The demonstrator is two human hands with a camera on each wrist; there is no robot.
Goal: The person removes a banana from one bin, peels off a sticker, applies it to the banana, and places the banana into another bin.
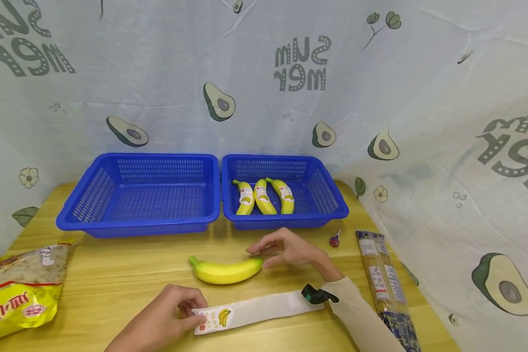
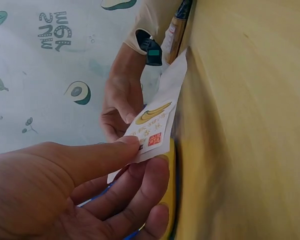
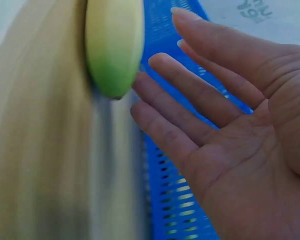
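Observation:
My left hand (image 1: pixel 169 310) pinches the left end of a long white label strip (image 1: pixel 268 308) between thumb and fingers. A sticker (image 2: pixel 151 120) printed with bananas and red and gold characters sits at that end. Just beyond the strip, a yellow banana (image 1: pixel 226 273) with green tips lies on the table, bare of any label. My right hand (image 1: pixel 286 248) hovers at the banana's right end, fingers spread and holding nothing. In the right wrist view, the fingertips (image 3: pixel 140 107) are beside the green tip of the banana (image 3: pixel 115 55). The right forearm passes over the strip's far end.
A blue basket (image 1: pixel 286 222) at the back holds three labelled bananas (image 1: pixel 264 198). To its left stands another blue basket (image 1: pixel 136 226). A yellow food bag (image 1: pixel 24 293) lies at left; a lollipop (image 1: pixel 335 239) and a noodle pack (image 1: pixel 383 278) lie at right.

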